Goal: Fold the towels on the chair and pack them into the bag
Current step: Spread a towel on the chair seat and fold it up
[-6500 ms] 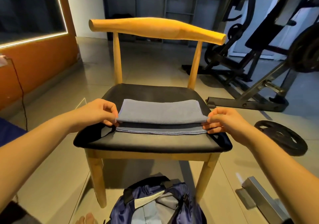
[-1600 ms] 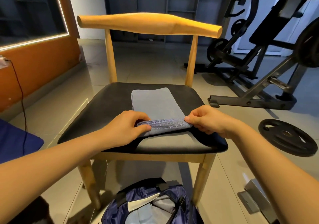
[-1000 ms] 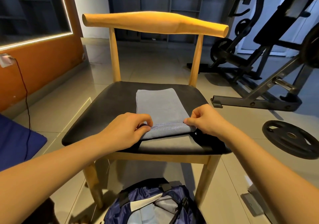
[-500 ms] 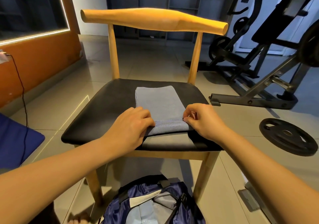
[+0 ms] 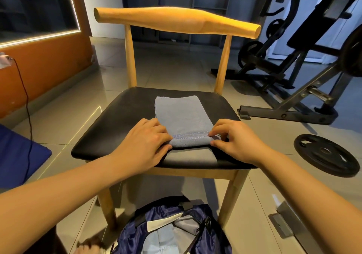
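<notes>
Towel (image 5: 182,114), grey and folded into a narrow strip, is laid lengthwise on the black seat of the wooden chair (image 5: 121,120), its far end near the backrest posts and its near, stitched end raised slightly off the seat's front. A flatter grey layer is seen beneath that raised end. At the near left corner, the cloth is pinched by the left hand (image 5: 145,146): the fingers are curled over the top and the thumb is tucked under the edge. The forearm is stretched in from the lower left, palm down. At the near right corner, the towel is gripped by the right hand (image 5: 237,142), with bent fingertips on the hem and the thumb pressed just below; its forearm is extended from the lower right. An open blue bag (image 5: 170,232) is seen on the floor below the seat's front edge.
</notes>
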Motion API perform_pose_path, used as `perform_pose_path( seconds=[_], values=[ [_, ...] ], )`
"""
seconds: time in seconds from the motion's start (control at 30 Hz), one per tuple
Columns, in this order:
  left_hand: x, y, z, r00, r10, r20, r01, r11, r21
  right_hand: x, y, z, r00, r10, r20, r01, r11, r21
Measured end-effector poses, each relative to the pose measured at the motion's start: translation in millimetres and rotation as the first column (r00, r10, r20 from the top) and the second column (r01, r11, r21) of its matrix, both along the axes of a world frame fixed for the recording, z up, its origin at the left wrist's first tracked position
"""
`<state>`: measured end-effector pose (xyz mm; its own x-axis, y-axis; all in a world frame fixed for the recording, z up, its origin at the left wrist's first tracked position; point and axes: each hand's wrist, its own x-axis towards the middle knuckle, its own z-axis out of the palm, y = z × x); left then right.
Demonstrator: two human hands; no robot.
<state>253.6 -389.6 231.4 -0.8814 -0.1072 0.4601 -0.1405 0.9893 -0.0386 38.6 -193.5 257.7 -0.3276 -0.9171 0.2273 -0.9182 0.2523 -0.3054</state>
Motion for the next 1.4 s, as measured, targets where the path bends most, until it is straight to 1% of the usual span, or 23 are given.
perform_pose_path(
  seconds=[0.17,0.27,0.33,0.43,0.5,0.57,0.8,0.87,0.97,1.03,1.13,1.17,1.2,1.27,1.33,1.4],
  values=[
    [1,-1,4,0.999,0.037,-0.032,-0.032,0.989,0.146,-1,-3,4,0.997,-0.031,0.075,0.029,0.999,0.027],
    [1,-2,7,0.997,0.076,-0.023,-0.066,0.954,0.294,0,-6,8,0.992,-0.031,0.124,0.024,0.998,0.063],
    [0,-2,8,0.992,0.126,0.012,-0.120,0.904,0.410,0,-9,7,0.988,-0.031,0.148,0.022,0.998,0.064],
    [-3,-4,9,0.978,0.200,0.065,-0.199,0.779,0.594,2,-14,4,0.983,-0.043,0.176,0.036,0.999,0.040],
    [-5,-8,9,0.968,0.238,0.076,-0.226,0.703,0.674,2,-19,2,0.982,-0.056,0.181,0.054,0.998,0.017],
    [-7,-9,11,0.961,0.261,0.091,-0.247,0.664,0.706,2,-23,2,0.979,-0.076,0.187,0.075,0.997,0.011],
    [-12,-14,9,0.946,0.307,0.104,-0.292,0.666,0.687,0,-40,3,0.961,-0.175,0.213,0.168,0.985,0.049],
    [-12,-17,9,0.947,0.306,0.094,-0.288,0.682,0.673,-1,-40,2,0.962,-0.207,0.180,0.207,0.978,0.014],
    [-13,-21,13,0.960,0.276,0.052,-0.247,0.742,0.623,-2,-40,-1,0.967,-0.223,0.127,0.234,0.968,-0.086],
    [-13,-20,14,0.974,0.223,0.040,-0.205,0.791,0.576,-1,-39,-3,0.970,-0.207,0.127,0.221,0.970,-0.101],
    [-9,-16,11,0.987,0.161,0.004,-0.148,0.896,0.419,-3,-34,-6,0.984,-0.156,0.091,0.166,0.979,-0.117],
    [-7,-14,10,0.989,0.151,-0.001,-0.139,0.916,0.376,-5,-31,-5,0.988,-0.128,0.083,0.137,0.983,-0.122],
    [-5,-12,10,0.989,0.147,-0.001,-0.137,0.924,0.356,-7,-27,-3,0.991,-0.097,0.087,0.107,0.987,-0.117],
    [-2,-11,8,0.990,0.140,0.020,-0.139,0.933,0.333,-7,-20,0,0.994,-0.049,0.097,0.054,0.997,-0.047],
    [0,-13,5,0.988,0.140,0.057,-0.151,0.949,0.277,-5,-18,-1,0.998,-0.035,0.053,0.033,0.998,0.045],
    [1,-15,5,0.987,0.155,0.049,-0.163,0.950,0.268,-1,-20,-2,0.999,-0.036,0.000,0.035,0.998,0.046]
  ],
)
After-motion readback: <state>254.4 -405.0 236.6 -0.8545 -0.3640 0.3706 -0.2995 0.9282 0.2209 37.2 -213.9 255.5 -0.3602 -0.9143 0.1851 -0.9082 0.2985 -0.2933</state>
